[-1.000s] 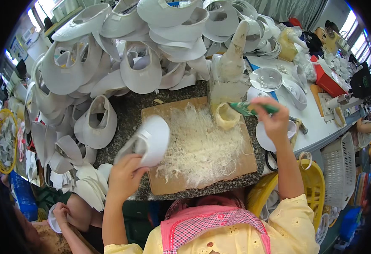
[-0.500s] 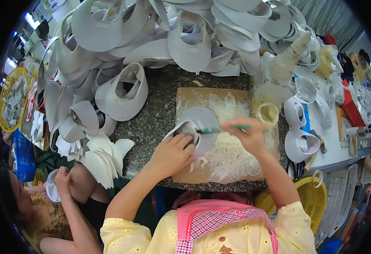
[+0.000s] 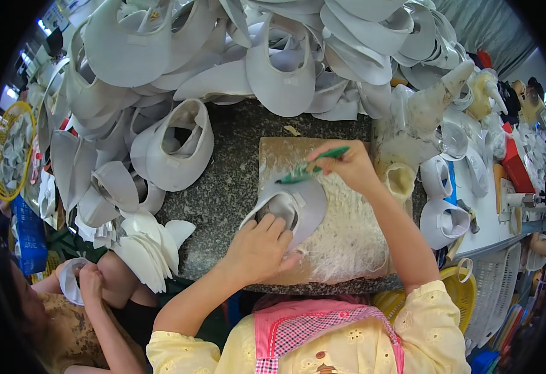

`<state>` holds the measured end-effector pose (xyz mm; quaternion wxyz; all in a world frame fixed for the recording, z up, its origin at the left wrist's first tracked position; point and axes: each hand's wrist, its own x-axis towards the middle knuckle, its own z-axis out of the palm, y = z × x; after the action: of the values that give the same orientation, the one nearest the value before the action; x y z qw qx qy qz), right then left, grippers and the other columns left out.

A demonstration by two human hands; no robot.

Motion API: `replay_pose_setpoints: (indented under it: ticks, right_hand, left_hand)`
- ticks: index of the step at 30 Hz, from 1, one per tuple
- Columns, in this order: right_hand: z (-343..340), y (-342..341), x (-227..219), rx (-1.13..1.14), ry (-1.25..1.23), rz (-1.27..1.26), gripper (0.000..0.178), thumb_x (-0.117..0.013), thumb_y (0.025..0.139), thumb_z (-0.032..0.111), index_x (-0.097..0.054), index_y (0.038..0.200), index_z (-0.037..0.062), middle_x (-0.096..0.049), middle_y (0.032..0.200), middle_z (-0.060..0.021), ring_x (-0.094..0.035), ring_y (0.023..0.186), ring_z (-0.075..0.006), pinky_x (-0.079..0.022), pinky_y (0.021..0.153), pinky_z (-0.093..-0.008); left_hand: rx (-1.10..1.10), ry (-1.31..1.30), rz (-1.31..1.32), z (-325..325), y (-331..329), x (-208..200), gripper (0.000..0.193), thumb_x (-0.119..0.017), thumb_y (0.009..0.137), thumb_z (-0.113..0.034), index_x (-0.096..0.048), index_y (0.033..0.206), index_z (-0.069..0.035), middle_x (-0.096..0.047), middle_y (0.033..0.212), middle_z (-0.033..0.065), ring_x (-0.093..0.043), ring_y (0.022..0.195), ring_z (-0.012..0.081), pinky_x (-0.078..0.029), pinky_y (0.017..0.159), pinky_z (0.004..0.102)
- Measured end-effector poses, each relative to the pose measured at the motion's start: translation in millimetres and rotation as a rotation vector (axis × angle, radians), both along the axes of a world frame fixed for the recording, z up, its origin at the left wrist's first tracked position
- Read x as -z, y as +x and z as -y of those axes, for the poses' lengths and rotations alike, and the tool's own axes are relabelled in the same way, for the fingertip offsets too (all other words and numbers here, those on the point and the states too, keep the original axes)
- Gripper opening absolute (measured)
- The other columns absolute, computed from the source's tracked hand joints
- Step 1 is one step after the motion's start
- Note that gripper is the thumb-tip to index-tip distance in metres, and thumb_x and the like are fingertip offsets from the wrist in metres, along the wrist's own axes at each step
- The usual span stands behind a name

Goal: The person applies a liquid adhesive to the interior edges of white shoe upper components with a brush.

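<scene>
1. Position: The white visor lies tilted over the crusted brown board, on the speckled worktop.
2. Left hand: Fingers are bent over the visor's near band, clamped on it; the fingertips' exact contact inside is hidden.
3. Right hand: Fingers are closed around the green brush. Its tip is at the visor's far-left edge; contact cannot be confirmed.
4. Risk, slip: A loose left hold may let brush pressure turn the visor.
5. Risk, soiling: Lowering the visor onto the board's residue may mark its underside.
6. Risk, overshoot: A stroke past the edge may miss the visor and strike the board.
</scene>
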<state>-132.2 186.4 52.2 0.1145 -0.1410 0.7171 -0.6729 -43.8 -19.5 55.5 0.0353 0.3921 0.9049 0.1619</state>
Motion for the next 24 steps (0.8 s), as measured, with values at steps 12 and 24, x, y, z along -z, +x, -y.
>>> replay_pose_setpoints:
  ticks: [12, 24]
  right_hand:
    - [-93.5, 78.8, -48.6, 0.501, 0.053, -0.194, 0.008, -0.055, 0.069, -0.002, -0.059, 0.075, -0.0010, -0.059, 0.067, -0.0075, -0.051, 0.052, -0.0081, -0.037, 0.044, -0.0176]
    - [-124.0, 91.7, -49.0, 0.473, 0.471, -0.819, 0.018, -0.062, 0.057, 0.000, -0.061, 0.073, 0.0075, -0.052, 0.058, -0.0054, -0.049, 0.049, -0.0184, -0.036, 0.044, -0.0260]
  left_hand:
    - [0.002, -0.024, 0.406, 16.7, -22.1, -36.3, 0.020, -0.051, 0.071, -0.021, -0.048, 0.079, -0.003, -0.054, 0.065, 0.0155, -0.053, 0.061, 0.0335, -0.043, 0.055, 0.0380]
    - [-0.429, 0.403, 0.281, 9.6, 11.1, -64.2, 0.021, -0.054, 0.073, -0.017, -0.049, 0.090, -0.005, -0.055, 0.065, 0.0167, -0.055, 0.058, 0.0308, -0.042, 0.050, 0.0339]
